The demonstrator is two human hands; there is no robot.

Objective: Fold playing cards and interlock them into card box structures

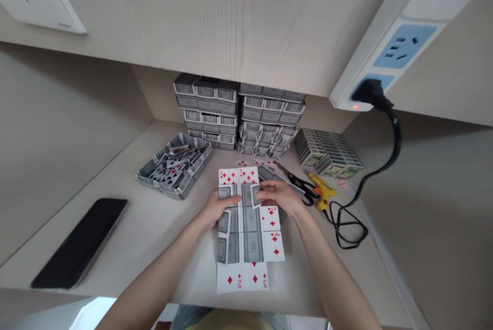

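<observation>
A flat panel of joined playing cards [252,222] lies in front of me, patterned grey backs in the middle and red diamond faces round its edges. My left hand [215,207] holds the panel's left edge, the thumb lying over the card backs. At the upper right, my right hand [279,195] pinches a folded card flap [256,195] between thumb and fingers. Some narrow flaps along the left side are folded inward. Just behind my right hand lies a grey card piece [269,172], partly hidden.
Card-made boxes [211,107] are stacked at the back. A card tray [181,186] holds loose cards. A black phone [82,240] lies left. Scissors [304,186], a yellow glue gun [323,191] with a cable and packed card decks [331,153] stand right.
</observation>
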